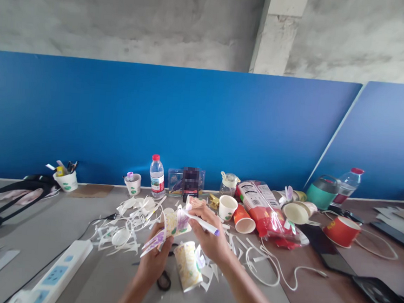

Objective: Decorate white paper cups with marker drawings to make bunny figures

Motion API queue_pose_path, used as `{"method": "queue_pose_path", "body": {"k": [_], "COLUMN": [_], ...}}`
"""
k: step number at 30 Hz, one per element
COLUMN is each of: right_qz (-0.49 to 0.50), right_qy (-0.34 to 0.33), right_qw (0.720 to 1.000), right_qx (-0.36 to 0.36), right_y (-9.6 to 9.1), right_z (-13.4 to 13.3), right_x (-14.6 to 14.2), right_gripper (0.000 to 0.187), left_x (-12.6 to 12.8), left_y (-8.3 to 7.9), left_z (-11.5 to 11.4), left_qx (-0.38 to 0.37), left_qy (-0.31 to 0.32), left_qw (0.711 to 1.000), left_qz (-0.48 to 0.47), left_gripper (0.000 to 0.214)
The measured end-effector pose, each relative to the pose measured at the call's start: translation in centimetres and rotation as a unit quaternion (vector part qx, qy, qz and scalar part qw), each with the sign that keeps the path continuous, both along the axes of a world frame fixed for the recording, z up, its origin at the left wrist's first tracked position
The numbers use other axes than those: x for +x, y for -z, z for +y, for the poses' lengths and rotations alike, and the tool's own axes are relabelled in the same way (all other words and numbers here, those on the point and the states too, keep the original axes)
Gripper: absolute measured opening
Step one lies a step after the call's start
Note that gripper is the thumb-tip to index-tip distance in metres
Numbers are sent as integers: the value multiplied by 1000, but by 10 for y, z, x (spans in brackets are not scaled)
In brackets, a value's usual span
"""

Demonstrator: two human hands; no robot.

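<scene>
My left hand (pixel 155 253) is closed on a cut paper cup (pixel 170 223) coloured in yellow and purple, with a pointed purple strip sticking out to the lower left. My right hand (pixel 208 229) grips a white marker (pixel 201 223) with a purple end; its tip is at the cup's coloured side. Just below my hands is another paper cup (pixel 187 268) with yellow colouring and a white and lilac cut-out beside it. Black scissors (pixel 164 281) lie partly hidden by my left hand.
White paper scraps (pixel 121 236) spread around my hands. Behind stand a water bottle (pixel 157 178), a white cup (pixel 227 208), an orange cup (pixel 244 220) and a red plastic package (pixel 265 212). A power strip (pixel 54 275) lies left; a white cable (pixel 276 274) curls at right.
</scene>
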State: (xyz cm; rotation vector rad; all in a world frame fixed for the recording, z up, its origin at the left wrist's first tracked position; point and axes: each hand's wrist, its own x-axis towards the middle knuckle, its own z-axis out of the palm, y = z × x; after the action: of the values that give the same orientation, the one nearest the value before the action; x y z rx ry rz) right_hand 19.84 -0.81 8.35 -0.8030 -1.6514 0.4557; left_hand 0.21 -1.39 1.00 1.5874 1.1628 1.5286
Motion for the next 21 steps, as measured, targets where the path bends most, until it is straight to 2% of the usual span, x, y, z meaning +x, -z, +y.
{"method": "queue_pose_path", "body": {"k": [5,9,21], "right_qz": [-35,-8,-3], "right_qy": [-18,-1,-7], "right_qw": [998,1000,1000], "right_qx": [-40,-19,-7], "right_y": [1,1,-2], "right_z": [0,2,4], "right_x": [0,0,1], "right_gripper": [15,12,12], "left_x": [0,-1,0], "left_y": [2,3,3], "left_z": [0,0,0], "left_qx": [5,4,4], "left_qy": [11,15,15], "left_qw": [1000,1000,1000], "left_qz": [13,12,23], "left_gripper": [33,32,29]}}
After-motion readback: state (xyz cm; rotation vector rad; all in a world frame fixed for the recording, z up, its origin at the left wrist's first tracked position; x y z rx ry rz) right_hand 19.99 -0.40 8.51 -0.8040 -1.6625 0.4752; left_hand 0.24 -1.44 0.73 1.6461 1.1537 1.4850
